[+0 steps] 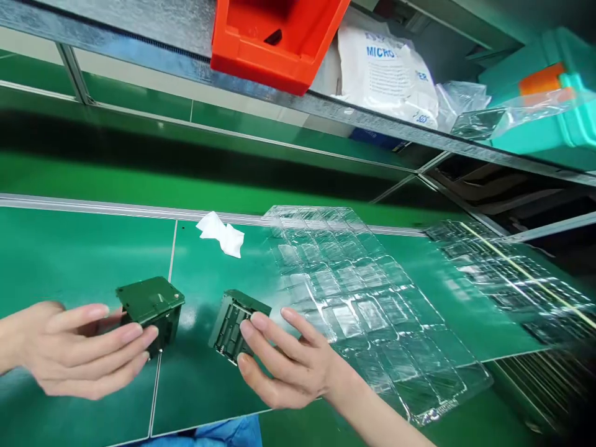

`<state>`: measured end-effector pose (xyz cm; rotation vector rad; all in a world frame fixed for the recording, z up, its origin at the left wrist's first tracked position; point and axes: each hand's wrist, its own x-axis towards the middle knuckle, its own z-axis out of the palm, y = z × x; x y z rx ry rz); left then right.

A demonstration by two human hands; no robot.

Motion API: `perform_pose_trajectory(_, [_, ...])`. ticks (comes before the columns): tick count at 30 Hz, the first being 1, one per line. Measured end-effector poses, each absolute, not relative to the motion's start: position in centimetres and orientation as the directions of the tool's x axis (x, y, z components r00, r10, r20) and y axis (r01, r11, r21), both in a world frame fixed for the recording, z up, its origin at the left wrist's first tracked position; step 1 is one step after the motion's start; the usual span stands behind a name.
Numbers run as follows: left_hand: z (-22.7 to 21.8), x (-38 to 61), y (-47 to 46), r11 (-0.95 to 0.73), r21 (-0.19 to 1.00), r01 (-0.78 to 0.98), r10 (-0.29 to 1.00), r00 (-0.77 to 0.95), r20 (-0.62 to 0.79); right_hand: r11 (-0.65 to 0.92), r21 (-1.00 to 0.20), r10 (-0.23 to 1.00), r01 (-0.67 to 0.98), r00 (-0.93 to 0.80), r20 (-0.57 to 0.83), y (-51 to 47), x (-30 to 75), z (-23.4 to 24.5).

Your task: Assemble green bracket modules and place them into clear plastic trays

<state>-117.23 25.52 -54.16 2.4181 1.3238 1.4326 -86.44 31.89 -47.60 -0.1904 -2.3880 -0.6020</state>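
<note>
My left hand [77, 347] reaches in from the left, fingers stretched toward a dark green plastic block [151, 310] that stands on the green bench; the fingertips touch its near side. My right hand [284, 363] comes in from the lower right. Its fingers curl round a second dark green part [233, 326], a ribbed housing tilted on its edge. The two parts stand a little apart.
A clear plastic blister tray [354, 298] with several pockets lies right of my right hand. More clear trays [507, 273] lie at the far right. A crumpled white wipe [221, 234] sits behind. An orange bin [274, 37] and a white bag [386, 68] rest on the shelf above.
</note>
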Motion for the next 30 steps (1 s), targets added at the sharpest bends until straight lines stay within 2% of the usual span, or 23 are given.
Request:
perform_pose_trajectory(1, [-54.3, -117.7, 26.2, -0.681, 0.389, 0.621, 0.653, 0.275, 0.706, 0.876, 0.329, 0.032, 0.352, -0.724, 0.689, 31.7, -86.8, -48.4])
perform_pose_trajectory(2, [-54.3, -118.0, 27.0, -0.725, 0.369, 0.582, 0.621, 0.32, 0.715, 0.882, 0.21, 0.125, 0.421, -0.64, 0.759, 31.4, -87.3, -49.3])
perform_pose_trajectory(3, [-54.3, -118.1, 27.6, -0.761, 0.374, 0.53, 0.594, 0.335, 0.731, 0.882, 0.022, 0.255, 0.47, -0.517, 0.817, 31.1, -88.0, -50.3])
perform_pose_trajectory(4, [-54.4, -117.9, 28.0, -0.767, 0.422, 0.483, 0.6, 0.309, 0.738, 0.852, -0.218, 0.415, 0.476, -0.361, 0.835, 30.8, -88.8, -51.4])
perform_pose_trajectory(5, [-54.5, -117.5, 28.1, -0.716, 0.54, 0.442, 0.666, 0.2, 0.718, 0.778, -0.471, 0.584, 0.415, -0.202, 0.786, 30.5, -89.7, -52.4])
perform_pose_trajectory(6, [-54.7, -116.9, 28.0, -0.618, 0.696, 0.367, 0.767, 0.084, 0.636, 0.658, -0.696, 0.739, 0.289, -0.069, 0.67, 30.2, -90.6, -53.3])
perform_pose_trajectory(7, [-54.9, -116.1, 27.6, -0.465, 0.851, 0.242, 0.871, -0.046, 0.489, 0.497, -0.86, 0.865, 0.118, 0.016, 0.502, 29.9, -91.5, -54.1])
perform_pose_trajectory(8, [-55.1, -115.2, 27.0, -0.291, 0.955, 0.057, 0.941, -0.16, 0.296, 0.311, -0.948, 0.95, -0.073, 0.045, 0.308, 29.8, -92.3, -54.6])
perform_pose_trajectory(9, [-55.3, -114.3, 26.4, -0.111, 0.98, -0.166, 0.972, -0.225, 0.072, 0.122, -0.958, 0.993, -0.261, 0.034, 0.117, 29.7, -93.1, -55.0])
perform_pose_trajectory(10, [-55.4, -113.4, 25.9, 0.039, 0.918, -0.394, 0.955, -0.257, -0.15, -0.047, -0.902, 0.999, -0.428, 0.001, -0.052, 29.6, -93.8, -55.3])
perform_pose_trajectory(12, [-55.4, -111.8, 25.2, 0.172, 0.633, -0.755, 0.842, -0.221, -0.493, -0.268, -0.69, 0.951, -0.672, -0.069, -0.302, 29.7, -94.9, -55.4])
perform_pose_trajectory(14, [-55.1, -110.5, 25.2, 0.165, 0.371, -0.914, 0.746, -0.131, -0.653, -0.364, -0.499, 0.889, -0.786, -0.133, -0.439, 29.8, -95.7, -55.4])
perform_pose_trajectory(16, [-54.9, -109.6, 25.5, 0.137, 0.227, -0.964, 0.718, -0.061, -0.693, -0.433, -0.396, 0.847, -0.81, -0.214, -0.487, 29.8, -96.2, -55.5])
perform_pose_trajectory(19, [-55.2, -109.1, 25.6, 0.112, 0.127, -0.986, 0.722, -0.007, -0.692, -0.497, -0.34, 0.819, -0.799, -0.302, -0.487, 29.5, -96.7, -55.8])
perform_pose_trajectory(25, [-55.4, -109.6, 24.9, 0.19, 0.192, -0.963, 0.767, 0.023, -0.641, -0.53, -0.357, 0.825, -0.769, -0.37, -0.428, 28.4, -96.1, -56.3])
perform_pose_trajectory(30, [-53.8, -109.0, 25.0, 0.198, 0.075, -0.977, 0.612, 0.063, -0.788, -0.536, -0.426, 0.835, -0.729, -0.383, -0.395, 28.0, -95.6, -56.2])
